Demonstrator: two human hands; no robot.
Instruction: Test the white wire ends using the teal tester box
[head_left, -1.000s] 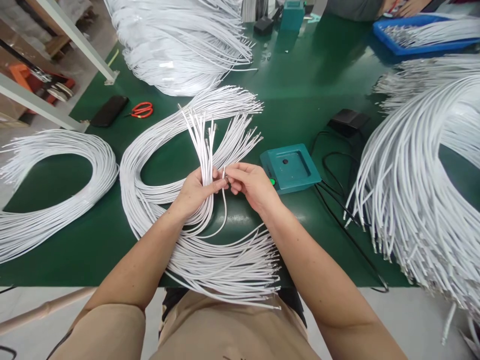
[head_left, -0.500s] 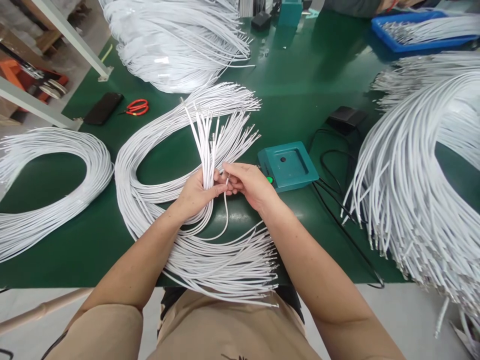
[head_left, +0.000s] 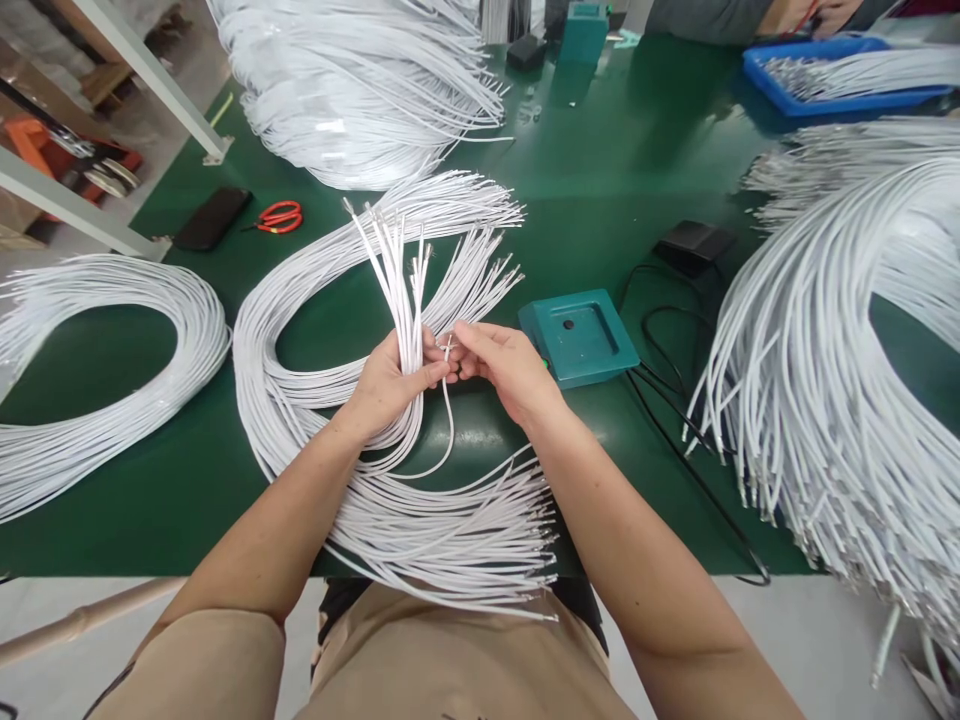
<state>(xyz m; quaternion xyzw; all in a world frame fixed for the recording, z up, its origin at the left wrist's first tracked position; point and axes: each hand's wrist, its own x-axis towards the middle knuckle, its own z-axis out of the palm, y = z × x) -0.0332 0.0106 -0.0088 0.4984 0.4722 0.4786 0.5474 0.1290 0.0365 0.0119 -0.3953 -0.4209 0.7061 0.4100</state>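
My left hand [head_left: 391, 385] is closed around a bunch of white wires [head_left: 406, 325] whose metal-tipped ends fan upward. One single white wire [head_left: 450, 425] curves up from below to the left thumb, its tip between my two hands. My right hand [head_left: 501, 365] meets the left there, thumb and fingers pinched together at that tip. A small pale piece lies across the tip at the right fingertips, too small to name. The held wires belong to a large looped bundle [head_left: 259, 300] on the green table, with more loose ends [head_left: 457, 530] spread toward my body.
Right of my hands sits a teal box [head_left: 581, 340] with black cables and a black pedal-like block [head_left: 694, 245]. Wire heaps [head_left: 817, 370] flank both sides. Farther off lie red-handled snips [head_left: 279, 217], a black phone-like object [head_left: 214, 218], a blue tray [head_left: 847, 100] and another person's hands [head_left: 810, 15].
The bunch in my left hand has tilted slightly left. My right fingertips have shifted a little at the single wire's tip, where a small pale piece now shows. The view has moved slightly.
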